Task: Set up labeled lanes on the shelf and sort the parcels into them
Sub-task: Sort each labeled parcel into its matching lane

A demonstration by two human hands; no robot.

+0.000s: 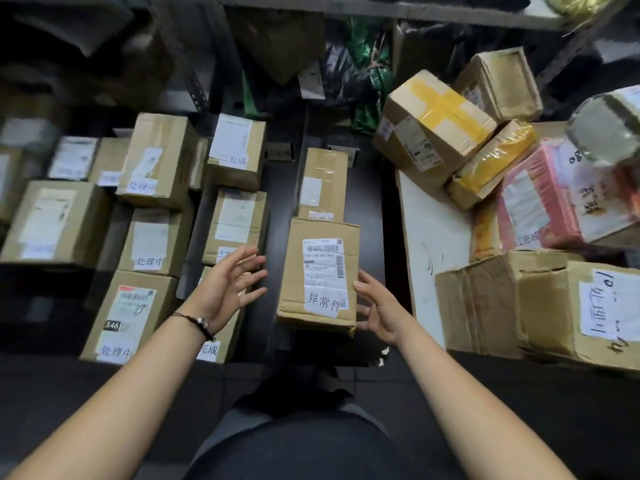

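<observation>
Right hand, fingers relaxed, touches the right edge of the 异常件-labelled parcel; left hand hovers alongside, fingers spread.

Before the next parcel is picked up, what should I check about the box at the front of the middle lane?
1. Front box lies inside the middle lane: ok.
2. Its handwritten label faces up, readable: ok.
3. Left hand clear of it, fingers spread: ok.
4. Right hand off the box: not ok, fingertips touch its right edge.
5. Same label as the box behind: cannot tell, that label is half hidden.
</observation>
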